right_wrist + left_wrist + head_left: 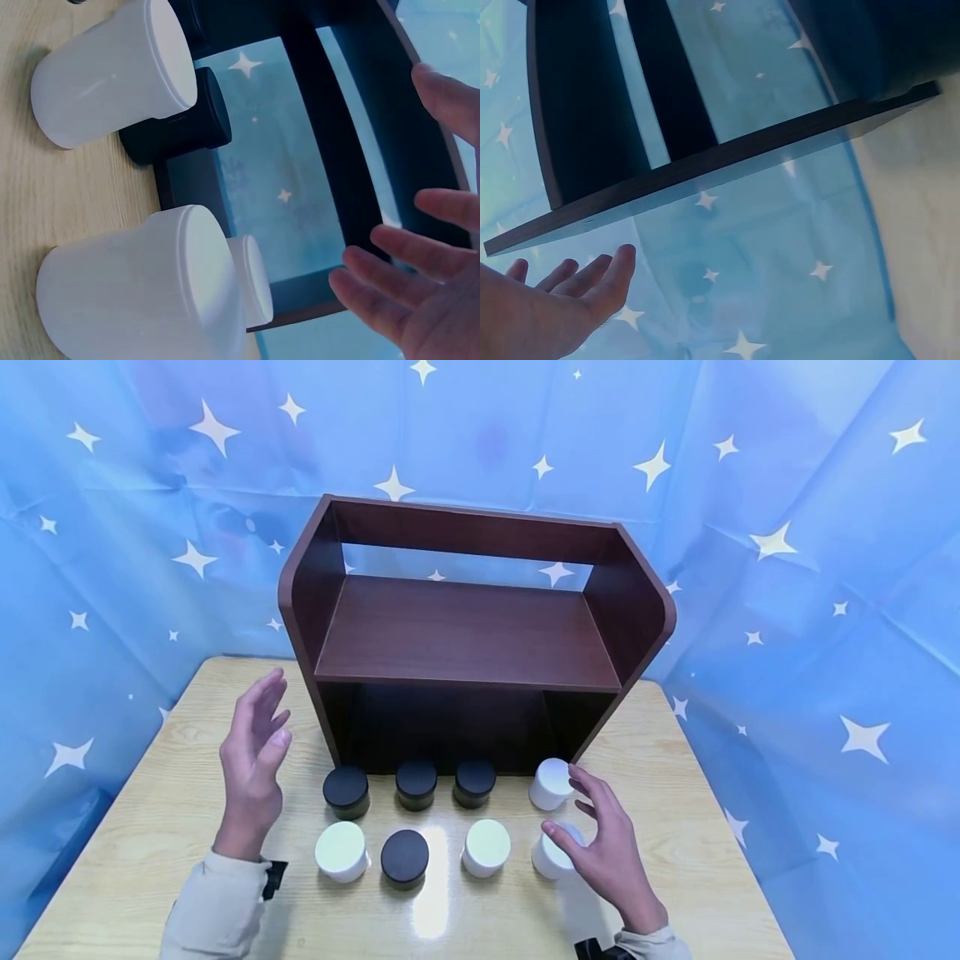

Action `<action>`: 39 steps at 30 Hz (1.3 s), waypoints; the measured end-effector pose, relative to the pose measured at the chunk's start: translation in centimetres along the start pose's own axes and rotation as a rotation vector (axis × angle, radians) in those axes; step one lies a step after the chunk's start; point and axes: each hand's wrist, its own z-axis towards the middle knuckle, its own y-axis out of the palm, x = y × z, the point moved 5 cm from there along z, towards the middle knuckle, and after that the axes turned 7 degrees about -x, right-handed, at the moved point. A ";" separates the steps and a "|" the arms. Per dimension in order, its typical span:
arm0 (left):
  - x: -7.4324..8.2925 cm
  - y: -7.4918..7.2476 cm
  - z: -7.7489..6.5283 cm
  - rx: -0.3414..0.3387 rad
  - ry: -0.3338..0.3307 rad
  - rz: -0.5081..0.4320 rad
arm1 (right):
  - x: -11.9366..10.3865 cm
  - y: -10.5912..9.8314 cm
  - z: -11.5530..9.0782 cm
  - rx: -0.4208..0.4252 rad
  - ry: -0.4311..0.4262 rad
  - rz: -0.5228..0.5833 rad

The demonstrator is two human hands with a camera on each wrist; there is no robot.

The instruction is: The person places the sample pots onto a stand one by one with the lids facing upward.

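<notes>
My right hand (603, 847), fingers spread, hovers over two white jars at the right end of the rows: the front right white jar (550, 857) and the back right white jar (550, 785). In the right wrist view nothing lies between its fingers (397, 277). My left hand (253, 760) is raised left of the dark wooden shelf (465, 635), its fingers loosely bent and holding nothing. Nearest to it stand a black jar (346, 792) and a white jar (341, 852). Between the ends are several more lidded jars, including a front black jar (405, 858) and another white jar (486, 847).
The two-level shelf stands at the back of the light wooden table (120, 877), with the jars in two rows before it. A blue curtain (810, 610) with white stars hangs behind and at both sides.
</notes>
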 end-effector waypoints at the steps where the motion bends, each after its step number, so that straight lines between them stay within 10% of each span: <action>1: 0.2 0.0 0.5 -0.001 0.009 -0.014 | 0.0 0.0 0.0 0.001 0.000 -0.004; 20: 2.0 0.8 6.0 0.010 -0.022 -0.237 | 0.3 0.2 -0.5 0.018 -0.005 -0.041; 39: 1.5 1.6 7.9 -0.041 0.042 -0.204 | 0.2 0.4 -0.6 0.013 0.004 -0.063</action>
